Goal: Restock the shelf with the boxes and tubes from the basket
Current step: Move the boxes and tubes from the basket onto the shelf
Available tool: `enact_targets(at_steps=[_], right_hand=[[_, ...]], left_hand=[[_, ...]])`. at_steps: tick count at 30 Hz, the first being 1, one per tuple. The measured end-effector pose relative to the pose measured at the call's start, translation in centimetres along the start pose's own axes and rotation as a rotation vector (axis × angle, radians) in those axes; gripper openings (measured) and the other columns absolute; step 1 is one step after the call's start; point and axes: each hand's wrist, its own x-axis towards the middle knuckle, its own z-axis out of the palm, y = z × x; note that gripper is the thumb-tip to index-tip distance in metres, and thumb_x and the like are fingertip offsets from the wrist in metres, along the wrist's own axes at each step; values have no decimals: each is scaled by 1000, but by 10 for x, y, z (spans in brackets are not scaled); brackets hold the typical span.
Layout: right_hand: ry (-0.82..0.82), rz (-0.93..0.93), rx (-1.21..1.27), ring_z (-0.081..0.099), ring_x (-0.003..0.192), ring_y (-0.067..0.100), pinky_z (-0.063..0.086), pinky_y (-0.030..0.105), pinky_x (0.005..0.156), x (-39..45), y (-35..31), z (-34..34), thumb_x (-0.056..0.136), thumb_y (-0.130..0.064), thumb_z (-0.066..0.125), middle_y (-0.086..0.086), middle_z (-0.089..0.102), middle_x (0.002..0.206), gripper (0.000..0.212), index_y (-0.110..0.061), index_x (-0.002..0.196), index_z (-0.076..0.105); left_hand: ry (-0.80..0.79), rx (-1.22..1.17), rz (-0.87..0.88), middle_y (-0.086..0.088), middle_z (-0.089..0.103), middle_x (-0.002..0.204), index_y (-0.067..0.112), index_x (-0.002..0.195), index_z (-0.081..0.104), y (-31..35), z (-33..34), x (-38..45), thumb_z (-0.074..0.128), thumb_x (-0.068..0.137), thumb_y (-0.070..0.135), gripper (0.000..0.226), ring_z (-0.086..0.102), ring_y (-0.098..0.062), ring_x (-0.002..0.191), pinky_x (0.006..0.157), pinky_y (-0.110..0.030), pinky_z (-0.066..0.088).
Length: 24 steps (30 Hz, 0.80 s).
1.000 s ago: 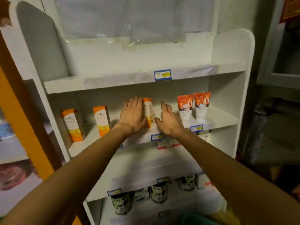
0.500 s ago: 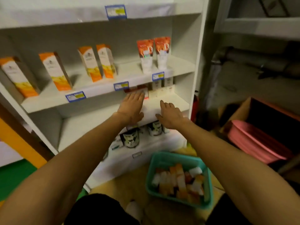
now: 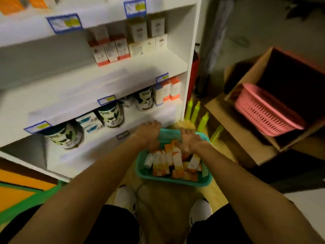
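Observation:
A teal basket [image 3: 175, 180] sits on the floor in front of the white shelf unit [image 3: 98, 80], holding several orange-and-white boxes and tubes [image 3: 168, 161]. My left hand [image 3: 149, 133] hovers over the basket's far left corner, fingers loosely spread, holding nothing. My right hand [image 3: 189, 140] is over the basket's far side, fingers pointing down onto the top boxes; whether it grips one is hidden. At the frame's top left, orange boxes [image 3: 10, 4] stand on an upper shelf.
Tins [image 3: 112, 115] and small boxes [image 3: 168, 90] fill the lower shelves. To the right is an open cardboard box [image 3: 263, 80] with a pink basket [image 3: 263, 110] in it. Yellow-green bottles [image 3: 195, 111] stand by the shelf's side. My feet are just behind the teal basket.
Both hands left the orange box on the upper shelf and dropped down to the teal basket. My view tilted down from the shelf to the floor.

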Motion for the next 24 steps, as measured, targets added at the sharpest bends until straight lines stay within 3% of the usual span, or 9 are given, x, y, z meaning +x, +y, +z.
enact_targets(at_steps=[2,6,10,13,18,24], right_hand=[[-22,31,5,16,149,34,19,50,119,18,6,22,98,-52,42,16,18,162,80,-11,157,7],[-82,-48,-26,14,149,35,22,51,119,52,11,64,97,-49,49,14,11,164,84,-10,157,5],[-163,-57,-65,22,145,37,31,51,111,83,20,102,97,-44,51,18,17,161,86,-6,156,2],[-206,-61,-85,34,137,35,38,50,103,105,26,122,93,-43,58,17,37,150,75,-7,150,23],[-289,-88,-58,51,119,34,48,44,94,126,30,142,94,-38,57,16,53,133,49,-9,132,45],[-279,-71,-88,51,118,35,50,42,92,127,29,151,89,-32,65,17,48,129,44,-10,125,53]], left_hand=[[-31,-28,13,-12,34,153,10,152,23,3,28,18,63,87,56,89,42,-34,134,108,-47,40],[-171,-40,16,-15,27,158,8,155,17,0,80,58,56,93,44,82,35,-34,140,112,-47,34],[-253,-71,9,-14,36,150,9,148,30,-6,124,89,60,90,39,72,41,-33,134,102,-44,40],[-311,-103,20,-15,38,148,9,145,32,-15,152,106,60,90,39,69,41,-33,133,102,-43,41],[-430,-175,-21,-14,42,145,10,144,34,-28,186,128,58,93,41,64,44,-33,130,101,-42,41],[-504,-229,-19,-14,47,142,14,145,34,-32,207,132,68,87,36,70,51,-32,123,99,-41,47]])
